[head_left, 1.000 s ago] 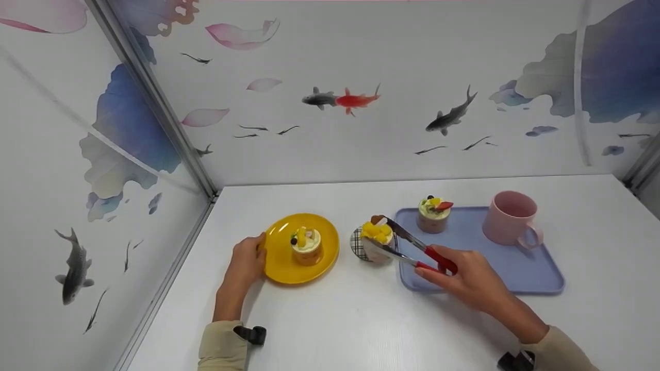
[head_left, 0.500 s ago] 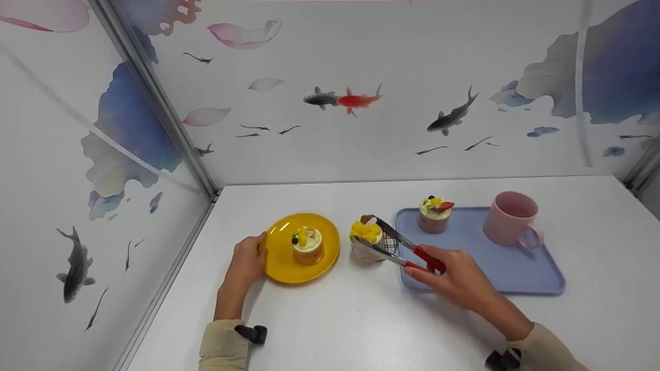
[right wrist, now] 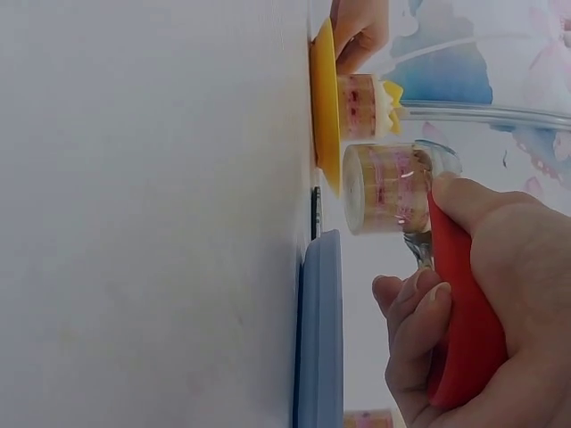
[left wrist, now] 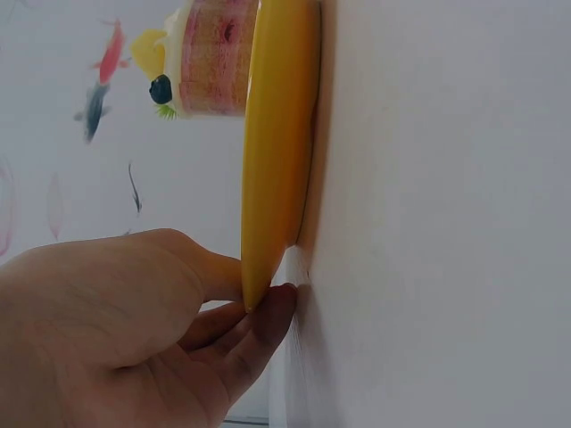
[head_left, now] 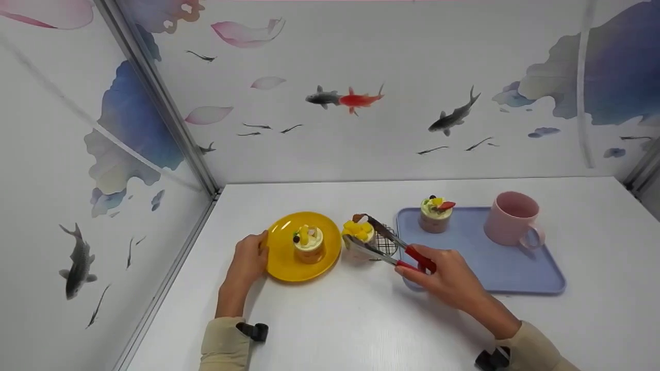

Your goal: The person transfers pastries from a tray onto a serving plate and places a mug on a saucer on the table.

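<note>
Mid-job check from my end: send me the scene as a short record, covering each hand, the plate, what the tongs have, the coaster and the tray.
Left hand: pinches the rim of the yellow plate
Plate load: one dessert cup
Right hand: holds the red-handled tongs
Tongs' load: yellow-topped cup, raised off the white table, near the plate's edge
Checked coaster: on the table, partly hidden
Blue tray: bears a red-garnished cup and pink mug

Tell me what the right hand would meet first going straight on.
Likely the yellow plate or the dessert on it; depth is unclear, though the cup in the tongs looks raised, perhaps above the plate.
</note>
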Demonstrator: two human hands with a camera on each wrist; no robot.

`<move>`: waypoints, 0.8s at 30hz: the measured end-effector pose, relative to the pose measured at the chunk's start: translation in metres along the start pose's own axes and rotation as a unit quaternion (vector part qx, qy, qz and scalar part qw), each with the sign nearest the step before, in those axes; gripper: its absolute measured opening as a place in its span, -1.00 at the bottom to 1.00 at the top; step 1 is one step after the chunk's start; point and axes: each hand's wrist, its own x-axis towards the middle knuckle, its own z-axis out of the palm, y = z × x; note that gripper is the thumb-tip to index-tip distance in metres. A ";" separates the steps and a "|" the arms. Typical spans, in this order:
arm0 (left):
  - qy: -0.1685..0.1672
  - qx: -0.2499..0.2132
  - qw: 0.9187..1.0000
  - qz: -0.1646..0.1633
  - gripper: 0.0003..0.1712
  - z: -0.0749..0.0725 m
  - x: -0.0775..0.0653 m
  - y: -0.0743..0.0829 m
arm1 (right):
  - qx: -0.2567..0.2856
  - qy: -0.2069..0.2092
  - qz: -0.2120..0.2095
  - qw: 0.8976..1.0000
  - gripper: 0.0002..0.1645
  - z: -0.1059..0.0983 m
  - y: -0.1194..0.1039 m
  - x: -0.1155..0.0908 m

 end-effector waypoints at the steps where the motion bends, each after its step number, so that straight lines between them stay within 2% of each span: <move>1: 0.000 0.000 1.000 0.000 -0.41 0.000 0.000 0.000 | 0.000 0.001 -0.002 1.000 -0.22 0.001 -0.001 0.001; 13: -0.007 -0.015 1.000 -0.025 -0.43 0.001 0.001 0.002 | 0.001 0.006 -0.010 1.000 -0.17 0.015 -0.010 0.007; 24: -0.003 -0.003 1.000 -0.016 -0.42 0.001 0.002 0.001 | 0.012 0.001 -0.018 1.000 -0.20 0.028 -0.018 0.013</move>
